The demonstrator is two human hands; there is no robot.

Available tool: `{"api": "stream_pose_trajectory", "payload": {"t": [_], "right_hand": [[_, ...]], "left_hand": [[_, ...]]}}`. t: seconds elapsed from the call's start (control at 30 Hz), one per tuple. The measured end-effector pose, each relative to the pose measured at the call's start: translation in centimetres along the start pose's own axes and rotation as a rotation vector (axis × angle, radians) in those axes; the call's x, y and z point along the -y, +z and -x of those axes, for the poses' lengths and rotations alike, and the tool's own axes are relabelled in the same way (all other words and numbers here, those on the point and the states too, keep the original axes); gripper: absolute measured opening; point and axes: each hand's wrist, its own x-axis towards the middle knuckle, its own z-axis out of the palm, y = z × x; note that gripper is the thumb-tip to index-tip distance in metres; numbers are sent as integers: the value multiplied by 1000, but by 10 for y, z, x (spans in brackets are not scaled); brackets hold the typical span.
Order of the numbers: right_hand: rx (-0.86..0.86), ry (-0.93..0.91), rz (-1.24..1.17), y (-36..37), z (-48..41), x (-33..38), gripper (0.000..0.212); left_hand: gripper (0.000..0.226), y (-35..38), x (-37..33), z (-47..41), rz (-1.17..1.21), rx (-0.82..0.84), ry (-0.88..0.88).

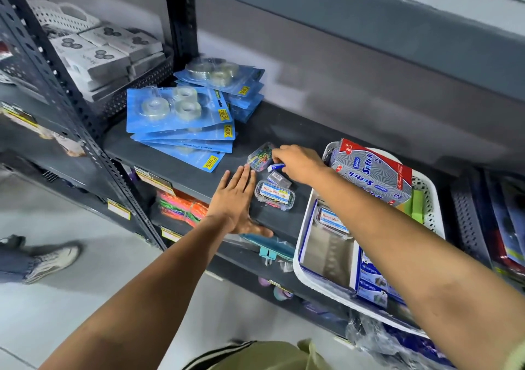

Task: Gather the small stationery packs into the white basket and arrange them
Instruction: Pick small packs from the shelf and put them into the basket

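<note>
On the dark shelf (181, 168) lie small packs: a clear box of coloured paper clips (260, 155), a small blue-and-white pack (276, 167), a small grey box (279, 179) and a clear labelled clip box (274, 196). My right hand (298, 163) reaches over them, its fingers closed on the blue-and-white pack. My left hand (237, 199) lies flat and open on the shelf just left of the packs. The white basket (308, 277) sits at the right, holding a blue-edged open box (324, 253), another clear clip box (331, 220) and blue packs (372, 284).
A grey-and-red Softek box (375, 173) leans in the basket's back. Two stacks of blue tape cards (181, 125) lie at the shelf's left. Dark perforated trays stand on either side. An upper shelf hangs overhead. Someone's shoe (54, 260) is on the floor at left.
</note>
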Motion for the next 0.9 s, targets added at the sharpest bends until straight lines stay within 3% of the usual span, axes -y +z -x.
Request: {"api": "stream_pose_trajectory", "payload": {"t": [0.1,0.3,0.43,0.7,0.9], "right_hand": [[19,38,-7,-1,1,-1,10],[76,206,-366,-17,4,-1,16],[244,222,-321,-13,7,9,19],[269,210,-278,-9,12,13,33],[343,203,-199,-15,8,14,25]], "left_hand": [[155,0,0,0,0,5,2],[159,0,1,0,1,10,0],[159,-1,0,0,7,16,1],[159,-1,1,0,14,17,10],[157,-1,1,2,2,5,13]]}}
